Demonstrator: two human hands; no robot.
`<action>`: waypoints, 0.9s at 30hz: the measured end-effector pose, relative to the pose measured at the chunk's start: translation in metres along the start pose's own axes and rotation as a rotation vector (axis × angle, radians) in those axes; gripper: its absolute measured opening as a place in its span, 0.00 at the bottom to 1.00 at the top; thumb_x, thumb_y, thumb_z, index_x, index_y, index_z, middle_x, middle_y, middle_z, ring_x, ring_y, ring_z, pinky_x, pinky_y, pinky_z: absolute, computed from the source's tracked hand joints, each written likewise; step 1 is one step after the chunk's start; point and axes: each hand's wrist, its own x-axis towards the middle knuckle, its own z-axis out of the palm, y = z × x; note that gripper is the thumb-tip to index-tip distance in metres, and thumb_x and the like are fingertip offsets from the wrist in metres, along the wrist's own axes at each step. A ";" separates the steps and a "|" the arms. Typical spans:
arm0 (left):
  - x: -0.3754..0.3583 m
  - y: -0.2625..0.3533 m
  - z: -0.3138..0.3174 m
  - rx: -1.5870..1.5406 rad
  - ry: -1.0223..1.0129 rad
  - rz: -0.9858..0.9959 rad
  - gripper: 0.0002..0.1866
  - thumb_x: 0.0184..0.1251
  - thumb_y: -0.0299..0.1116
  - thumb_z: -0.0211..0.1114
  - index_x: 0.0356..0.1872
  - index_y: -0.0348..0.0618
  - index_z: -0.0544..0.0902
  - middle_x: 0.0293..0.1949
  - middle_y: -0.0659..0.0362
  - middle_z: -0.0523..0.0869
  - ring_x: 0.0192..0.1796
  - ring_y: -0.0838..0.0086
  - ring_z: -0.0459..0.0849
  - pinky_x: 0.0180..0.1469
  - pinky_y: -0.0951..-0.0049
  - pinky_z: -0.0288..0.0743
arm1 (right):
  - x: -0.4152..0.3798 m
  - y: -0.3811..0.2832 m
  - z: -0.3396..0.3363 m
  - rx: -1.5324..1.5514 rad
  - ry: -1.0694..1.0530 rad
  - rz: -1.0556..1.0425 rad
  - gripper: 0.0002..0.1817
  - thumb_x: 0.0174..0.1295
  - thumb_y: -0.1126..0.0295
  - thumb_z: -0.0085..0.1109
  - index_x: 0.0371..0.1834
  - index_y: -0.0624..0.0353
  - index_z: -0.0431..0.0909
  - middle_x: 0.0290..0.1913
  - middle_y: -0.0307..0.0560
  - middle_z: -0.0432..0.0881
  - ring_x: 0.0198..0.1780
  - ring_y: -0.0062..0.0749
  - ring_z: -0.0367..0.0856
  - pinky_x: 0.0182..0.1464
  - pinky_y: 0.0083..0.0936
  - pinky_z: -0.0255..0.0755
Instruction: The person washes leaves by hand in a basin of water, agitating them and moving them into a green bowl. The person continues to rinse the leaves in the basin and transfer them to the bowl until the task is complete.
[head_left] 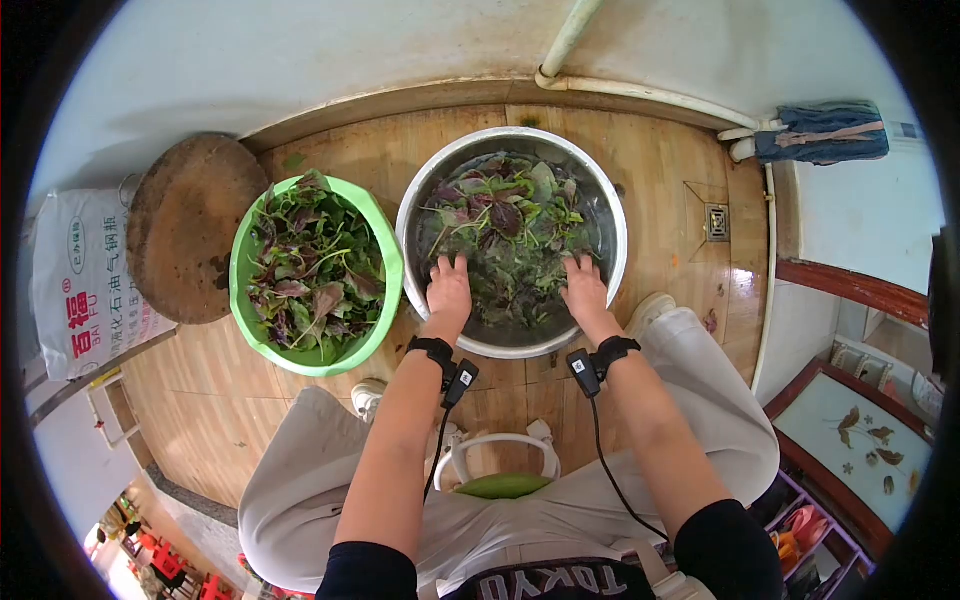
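A round metal basin (412, 215) on the floor in front of me holds water with purple-and-green leafy greens (510, 205), probably amaranth, floating and sunk in it. My left hand (449, 290) reaches over the basin's near left side, fingertips at the water and somewhat apart. On the near right side my right hand (585, 288) does likewise, its fingers stretched toward the leaves. Neither hand visibly grips anything, though the fingertips are partly under water. Left of the basin, a light green plastic basin (393, 270) is heaped with more of the same greens.
A round wooden board (190, 230) leans at the left before a white printed gas cylinder wrap (80, 280). White pipes (640, 95) run along the wall. A floor drain (717, 222) lies to the right, and a cloth (830, 132) hangs on a pipe.
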 end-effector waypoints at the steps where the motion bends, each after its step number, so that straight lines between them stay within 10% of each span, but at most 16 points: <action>1: -0.002 0.001 0.003 0.022 -0.037 0.043 0.30 0.51 0.28 0.60 0.57 0.44 0.60 0.54 0.44 0.64 0.55 0.55 0.69 0.48 0.66 0.73 | 0.000 0.000 -0.001 -0.065 0.005 -0.004 0.30 0.46 0.72 0.60 0.56 0.54 0.62 0.59 0.55 0.59 0.55 0.51 0.65 0.49 0.37 0.70; 6: -0.008 0.030 0.021 -0.041 -0.205 0.068 0.40 0.53 0.38 0.61 0.65 0.49 0.49 0.60 0.43 0.58 0.61 0.52 0.60 0.58 0.60 0.62 | -0.003 -0.028 0.026 0.060 -0.262 0.063 0.36 0.49 0.73 0.57 0.63 0.51 0.54 0.63 0.56 0.52 0.61 0.54 0.55 0.57 0.39 0.62; 10: -0.003 0.035 0.048 -1.114 -0.374 -0.223 0.47 0.51 0.47 0.64 0.67 0.57 0.42 0.65 0.46 0.50 0.66 0.56 0.52 0.61 0.57 0.53 | -0.007 -0.044 0.064 0.549 -0.105 0.142 0.37 0.48 0.76 0.53 0.65 0.52 0.51 0.64 0.63 0.51 0.63 0.53 0.53 0.61 0.36 0.53; 12: -0.019 0.041 0.017 -1.599 -0.660 -0.312 0.46 0.51 0.47 0.65 0.67 0.57 0.44 0.65 0.48 0.52 0.66 0.59 0.53 0.60 0.58 0.53 | -0.015 -0.053 0.053 1.462 -0.253 0.319 0.37 0.47 0.79 0.50 0.65 0.53 0.51 0.64 0.58 0.54 0.63 0.45 0.54 0.61 0.31 0.51; 22: -0.046 0.054 -0.021 -1.106 -0.056 -0.045 0.31 0.45 0.35 0.70 0.53 0.39 0.68 0.43 0.53 0.78 0.43 0.68 0.77 0.41 0.70 0.72 | -0.048 -0.058 -0.009 1.746 -0.332 0.041 0.35 0.46 0.72 0.48 0.64 0.52 0.56 0.57 0.44 0.61 0.58 0.32 0.55 0.61 0.28 0.43; 27: -0.050 0.048 -0.023 -1.188 0.161 -0.045 0.17 0.50 0.21 0.62 0.44 0.37 0.72 0.36 0.57 0.80 0.35 0.75 0.77 0.36 0.73 0.71 | -0.071 -0.062 -0.040 1.659 -0.199 0.115 0.28 0.53 0.68 0.50 0.60 0.52 0.61 0.56 0.46 0.65 0.57 0.32 0.61 0.57 0.27 0.54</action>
